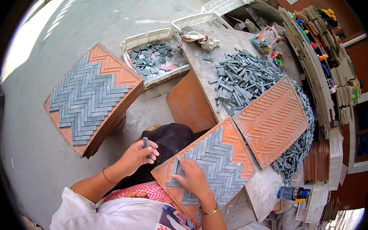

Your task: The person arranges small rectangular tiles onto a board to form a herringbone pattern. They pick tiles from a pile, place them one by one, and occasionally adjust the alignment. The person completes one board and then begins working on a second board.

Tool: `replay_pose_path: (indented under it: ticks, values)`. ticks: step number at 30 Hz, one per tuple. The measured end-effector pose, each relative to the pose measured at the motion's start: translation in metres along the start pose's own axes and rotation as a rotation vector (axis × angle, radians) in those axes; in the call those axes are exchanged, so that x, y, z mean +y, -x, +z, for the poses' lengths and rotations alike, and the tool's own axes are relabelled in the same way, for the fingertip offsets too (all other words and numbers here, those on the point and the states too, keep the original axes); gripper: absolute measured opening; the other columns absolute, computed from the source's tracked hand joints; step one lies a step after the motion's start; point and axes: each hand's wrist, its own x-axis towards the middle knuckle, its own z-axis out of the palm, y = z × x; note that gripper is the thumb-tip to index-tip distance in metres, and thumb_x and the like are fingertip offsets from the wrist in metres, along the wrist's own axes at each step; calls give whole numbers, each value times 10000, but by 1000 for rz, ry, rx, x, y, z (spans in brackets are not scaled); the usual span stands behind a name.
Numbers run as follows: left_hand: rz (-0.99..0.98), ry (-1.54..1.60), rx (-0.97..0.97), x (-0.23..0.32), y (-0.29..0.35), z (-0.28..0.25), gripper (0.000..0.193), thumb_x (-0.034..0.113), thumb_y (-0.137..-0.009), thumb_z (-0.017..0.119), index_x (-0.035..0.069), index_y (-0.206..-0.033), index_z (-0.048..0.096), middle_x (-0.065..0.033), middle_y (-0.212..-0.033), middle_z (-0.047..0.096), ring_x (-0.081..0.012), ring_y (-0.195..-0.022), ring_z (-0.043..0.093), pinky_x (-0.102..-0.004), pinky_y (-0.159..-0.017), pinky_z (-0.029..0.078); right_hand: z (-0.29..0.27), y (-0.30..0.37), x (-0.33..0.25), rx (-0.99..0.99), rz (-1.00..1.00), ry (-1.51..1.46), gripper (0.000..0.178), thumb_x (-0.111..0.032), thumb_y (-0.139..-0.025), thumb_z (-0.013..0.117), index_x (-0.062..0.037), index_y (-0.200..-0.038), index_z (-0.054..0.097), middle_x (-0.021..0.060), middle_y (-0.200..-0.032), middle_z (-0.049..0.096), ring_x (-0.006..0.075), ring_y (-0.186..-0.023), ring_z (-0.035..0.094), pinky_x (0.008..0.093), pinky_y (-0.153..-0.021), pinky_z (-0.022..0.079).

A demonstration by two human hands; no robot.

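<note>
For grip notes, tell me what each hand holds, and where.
Left hand: a gray strip tile, gripped below its upper end. Right hand: on laid tiles; any grip unclear.

Bright, diffuse daylight leaves soft shadows, while sunlit floor [30, 42] at ten o'clock glares white, focus looks sharp around the centre, and fisheye distortion bends the red wall [366, 65] near three o'clock.
</note>
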Motion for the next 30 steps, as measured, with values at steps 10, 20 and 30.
replay_pose_path:
  ticks: [10,20,30]
  values:
    - [-57,-14,-29,-5,0,4,197,146,-962,524,31,-1122,532,-79,-970,623,-136,-842,613,-268,-763,519,0,-3,-6,3,48,116,532,-132,-711,751,-58,-1212,589,105,-829,487,279,-798,529,365,-714,468]
    - [-189,-104,-224,3,9,25,307,69,-955,484,-18,-1248,457,-101,-1076,570,-166,-984,601,-308,-899,514,-16,-18,-16,137,151,-298,401,-26,-743,709,-33,-1134,621,74,-889,596,149,-672,563,252,-603,472]
    - [-255,-457,-423,-2,14,38,386,83,-982,450,-20,-1352,409,-120,-1227,537,-217,-1138,567,-331,-956,495,-4,-23,-21,79,306,-849,194,9,-738,710,-4,-923,655,67,-861,635,116,-689,594,222,-617,485]
